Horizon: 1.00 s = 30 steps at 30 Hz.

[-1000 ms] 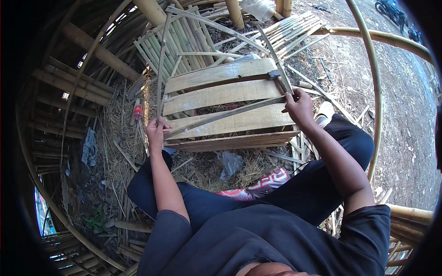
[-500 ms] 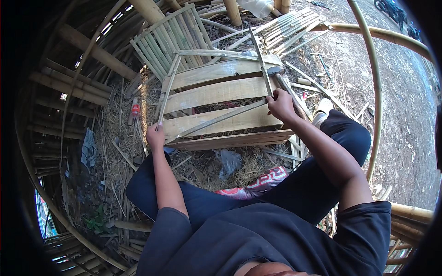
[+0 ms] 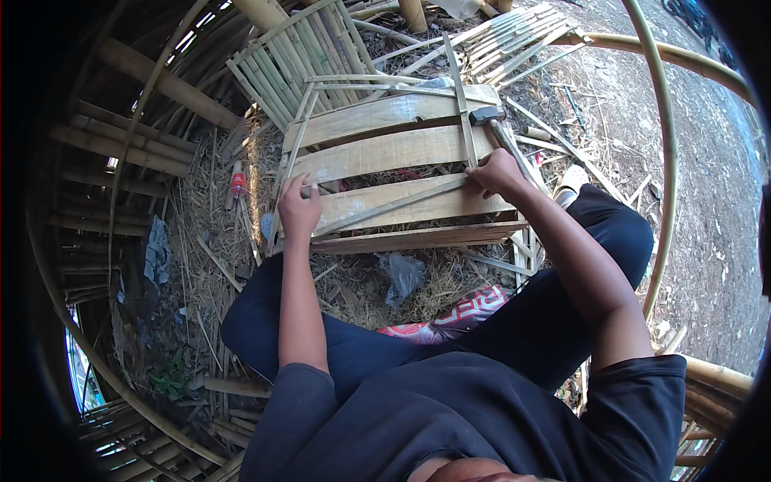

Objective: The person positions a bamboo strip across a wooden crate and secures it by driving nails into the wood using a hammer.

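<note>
In front of me lies a slatted wooden platform [image 3: 377,153] of several pale planks. Thin bamboo strips rest on it as a four-sided outline. My right hand [image 3: 495,173] pinches the corner where the right-hand bamboo strip [image 3: 461,95] meets the slanting near strip [image 3: 393,205]. My left hand [image 3: 299,210] is at the platform's left edge, beside the left bamboo strip [image 3: 299,143]; its fingers are bent and parted, and I see nothing held in them. A hammer [image 3: 487,116] lies on the platform's right side, its handle running down past my right hand.
Slatted bamboo panels stand at the back left [image 3: 301,60] and back right [image 3: 514,40]. A red-labelled bottle [image 3: 238,183] is on the straw-littered ground at left. A clear plastic bag [image 3: 401,277] lies between my knees and the platform. A curved bamboo pole [image 3: 660,145] rises at right.
My left hand has released the left strip's near end and moved slightly up and right, its fingers parting. My right hand stays at the right corner, shifted slightly right.
</note>
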Each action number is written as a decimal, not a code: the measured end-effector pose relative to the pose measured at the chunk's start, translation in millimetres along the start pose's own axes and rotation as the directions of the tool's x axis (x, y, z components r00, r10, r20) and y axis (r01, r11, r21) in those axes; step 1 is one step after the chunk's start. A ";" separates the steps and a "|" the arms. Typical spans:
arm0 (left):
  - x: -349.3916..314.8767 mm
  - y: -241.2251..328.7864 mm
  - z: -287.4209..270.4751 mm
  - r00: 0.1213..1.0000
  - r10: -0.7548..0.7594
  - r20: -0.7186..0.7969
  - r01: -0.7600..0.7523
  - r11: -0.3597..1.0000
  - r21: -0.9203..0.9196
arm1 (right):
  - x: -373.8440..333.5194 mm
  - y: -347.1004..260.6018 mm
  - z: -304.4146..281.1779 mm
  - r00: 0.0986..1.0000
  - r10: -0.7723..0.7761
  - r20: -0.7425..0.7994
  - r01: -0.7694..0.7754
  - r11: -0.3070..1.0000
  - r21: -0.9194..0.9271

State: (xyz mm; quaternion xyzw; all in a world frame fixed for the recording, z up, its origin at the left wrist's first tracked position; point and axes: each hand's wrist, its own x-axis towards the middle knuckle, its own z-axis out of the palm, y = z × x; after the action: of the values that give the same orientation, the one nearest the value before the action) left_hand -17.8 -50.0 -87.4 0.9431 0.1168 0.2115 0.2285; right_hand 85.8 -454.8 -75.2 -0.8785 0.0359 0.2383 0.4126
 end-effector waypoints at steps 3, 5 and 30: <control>0.0 86.9 31.0 0.907 0.372 0.197 -0.306 0.904 -0.298 | 7.5 4.0 -5.5 0.998 0.043 0.038 -0.043 0.999 -0.007; -10.0 123.1 54.7 0.814 0.514 0.271 -0.397 0.833 -0.385 | 9.0 2.7 -4.6 0.997 0.000 0.076 0.010 0.991 -0.131; -23.9 156.9 131.8 0.884 0.415 0.216 -0.304 0.860 -0.409 | 13.6 16.9 13.2 0.958 -0.260 -0.119 0.193 0.896 -0.399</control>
State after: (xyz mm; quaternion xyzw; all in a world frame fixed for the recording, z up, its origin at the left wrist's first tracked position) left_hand 40.1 -244.1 -126.6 0.9101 -0.1402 0.1246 0.3696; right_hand 88.3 -454.2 -100.4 -0.9572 -0.0794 0.1153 0.2534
